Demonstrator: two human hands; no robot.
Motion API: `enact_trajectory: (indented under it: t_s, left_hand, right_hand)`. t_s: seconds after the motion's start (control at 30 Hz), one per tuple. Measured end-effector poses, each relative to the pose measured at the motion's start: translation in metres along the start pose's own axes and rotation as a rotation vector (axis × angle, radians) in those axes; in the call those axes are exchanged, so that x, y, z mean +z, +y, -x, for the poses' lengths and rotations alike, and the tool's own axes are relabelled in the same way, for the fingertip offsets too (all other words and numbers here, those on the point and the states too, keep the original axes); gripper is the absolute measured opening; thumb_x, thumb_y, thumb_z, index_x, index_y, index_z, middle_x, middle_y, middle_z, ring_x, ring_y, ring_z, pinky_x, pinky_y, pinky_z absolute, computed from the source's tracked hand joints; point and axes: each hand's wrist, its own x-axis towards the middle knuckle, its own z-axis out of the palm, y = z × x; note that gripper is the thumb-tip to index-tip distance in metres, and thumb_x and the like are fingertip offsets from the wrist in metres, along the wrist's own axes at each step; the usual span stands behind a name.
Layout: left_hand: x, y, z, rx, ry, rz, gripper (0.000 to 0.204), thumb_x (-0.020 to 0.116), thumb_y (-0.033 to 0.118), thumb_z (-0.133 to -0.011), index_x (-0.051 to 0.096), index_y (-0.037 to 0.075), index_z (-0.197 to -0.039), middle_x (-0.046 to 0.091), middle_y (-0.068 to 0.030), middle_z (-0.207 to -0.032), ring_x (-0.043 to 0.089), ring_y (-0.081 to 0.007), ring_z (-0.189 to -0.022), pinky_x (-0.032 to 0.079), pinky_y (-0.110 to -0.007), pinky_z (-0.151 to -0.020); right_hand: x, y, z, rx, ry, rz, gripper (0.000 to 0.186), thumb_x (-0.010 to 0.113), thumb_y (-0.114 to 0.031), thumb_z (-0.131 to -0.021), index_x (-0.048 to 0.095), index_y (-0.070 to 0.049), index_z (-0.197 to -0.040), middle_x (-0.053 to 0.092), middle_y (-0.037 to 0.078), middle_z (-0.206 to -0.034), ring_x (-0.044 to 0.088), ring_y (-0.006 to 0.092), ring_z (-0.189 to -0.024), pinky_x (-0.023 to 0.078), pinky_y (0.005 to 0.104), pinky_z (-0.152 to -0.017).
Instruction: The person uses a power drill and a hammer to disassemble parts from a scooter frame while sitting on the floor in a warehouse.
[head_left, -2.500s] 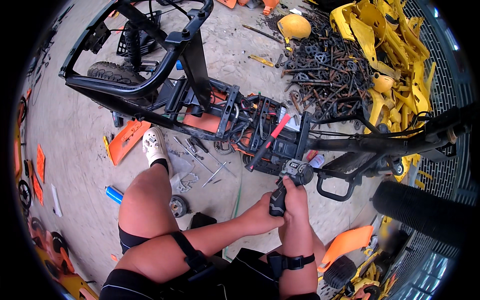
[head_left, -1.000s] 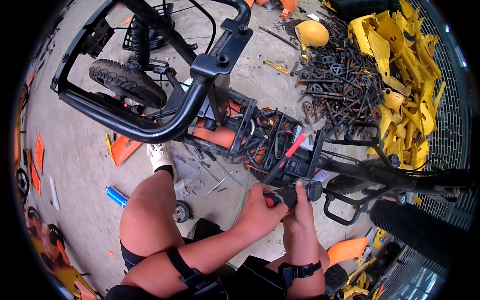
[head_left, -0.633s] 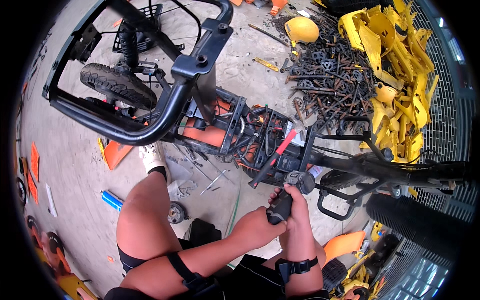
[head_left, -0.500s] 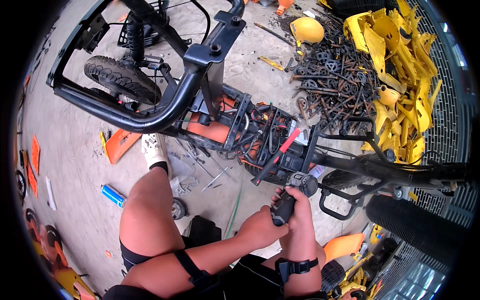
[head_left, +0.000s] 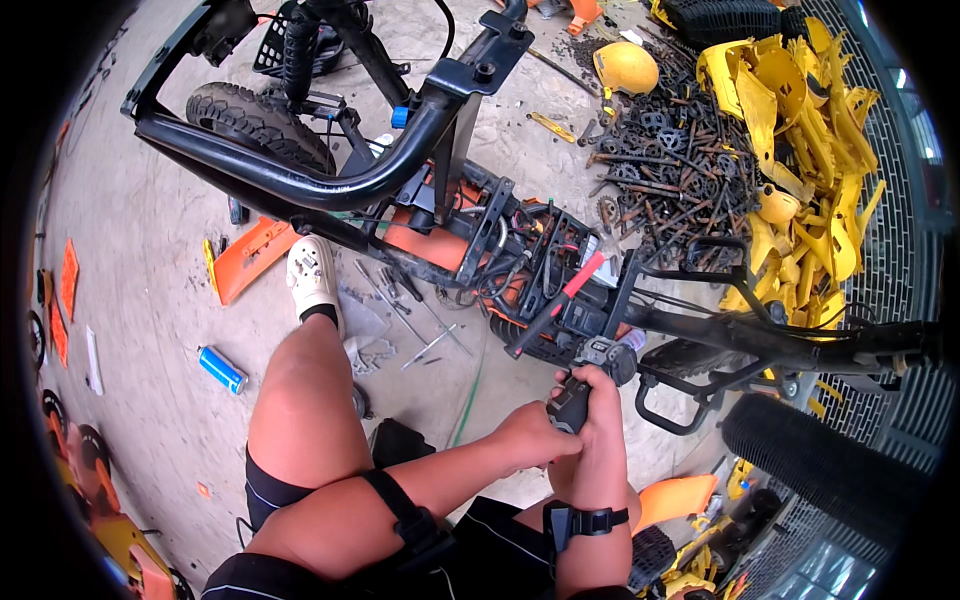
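Both my hands grip a black and grey power tool (head_left: 568, 408) in front of the stripped black vehicle frame (head_left: 300, 180). My right hand (head_left: 600, 400) wraps round it just below its bulky grey end (head_left: 607, 358), with the thumb on top. My left hand (head_left: 532, 435) closes on the lower part from the left, touching the right one. A red-and-black handled tool (head_left: 570, 295) lies across the exposed wiring and black parts, just above the grey end. An orange panel (head_left: 420, 240) sits inside the frame.
My left leg and white clog (head_left: 310, 280) are beside loose rods (head_left: 430, 345) and a blue canister (head_left: 220, 368). Rusty metal parts (head_left: 680, 180) and broken yellow panels (head_left: 820, 170) are heaped at upper right. A long black ribbed object (head_left: 800, 460) lies at right.
The power tool tilted toward horizontal about a second ago and is more upright now, still in both hands. The view has shifted, so the leg and floor items appear higher than half a second ago.
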Motion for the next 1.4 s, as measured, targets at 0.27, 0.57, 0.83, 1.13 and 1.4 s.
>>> enact_trajectory:
  t_s: [0.27, 0.57, 0.83, 1.13, 1.4]
  left_hand:
    - [0.019, -0.020, -0.003, 0.043, 0.051, 0.092, 0.035, 0.076, 0.027, -0.072, 0.059, 0.002, -0.091, 0.064, -0.0054, -0.078, 0.063, -0.0143, -0.066, 0.051, -0.028, -0.059]
    - [0.017, -0.013, -0.004, 0.014, 0.113, 0.055, 0.028, 0.075, 0.024, -0.071, 0.061, 0.001, -0.080, 0.065, -0.0076, -0.074, 0.064, -0.0162, -0.062, 0.052, -0.030, -0.056]
    - [0.018, -0.012, -0.005, 0.005, 0.086, 0.003, 0.035, 0.076, 0.027, -0.070, 0.063, -0.001, -0.087, 0.068, -0.0104, -0.078, 0.067, -0.0179, -0.066, 0.054, -0.032, -0.058]
    - [0.024, -0.020, -0.015, 0.014, 0.111, -0.012, 0.035, 0.076, 0.028, -0.071, 0.062, -0.001, -0.087, 0.067, -0.0101, -0.077, 0.067, -0.0182, -0.067, 0.054, -0.032, -0.060]
    - [0.024, -0.014, -0.009, 0.053, 0.147, -0.031, 0.039, 0.077, 0.029, -0.071, 0.062, -0.001, -0.090, 0.067, -0.0106, -0.079, 0.068, -0.0188, -0.069, 0.054, -0.032, -0.061]
  right_hand:
    - [0.002, -0.002, 0.006, -0.066, -0.015, 0.197, 0.026, 0.059, -0.012, -0.081, 0.057, 0.006, -0.100, 0.066, 0.018, -0.090, 0.066, 0.0291, -0.069, 0.057, 0.0408, -0.057]
    - [0.009, -0.004, 0.011, -0.081, -0.008, 0.180, 0.018, 0.059, -0.012, -0.082, 0.058, 0.002, -0.093, 0.064, 0.014, -0.083, 0.065, 0.0276, -0.066, 0.057, 0.0409, -0.059]
    - [-0.002, -0.004, 0.004, -0.021, -0.008, 0.109, 0.021, 0.058, -0.008, -0.081, 0.055, 0.000, -0.099, 0.063, 0.014, -0.085, 0.064, 0.0269, -0.062, 0.055, 0.0393, -0.051]
    - [-0.005, -0.006, 0.002, -0.023, -0.034, 0.132, 0.022, 0.060, -0.010, -0.082, 0.057, 0.001, -0.100, 0.066, 0.016, -0.090, 0.064, 0.0265, -0.062, 0.055, 0.0382, -0.050]
    - [-0.005, -0.007, 0.002, -0.012, -0.020, 0.133, 0.021, 0.061, -0.011, -0.083, 0.058, 0.000, -0.100, 0.066, 0.016, -0.089, 0.064, 0.0264, -0.062, 0.054, 0.0376, -0.050]
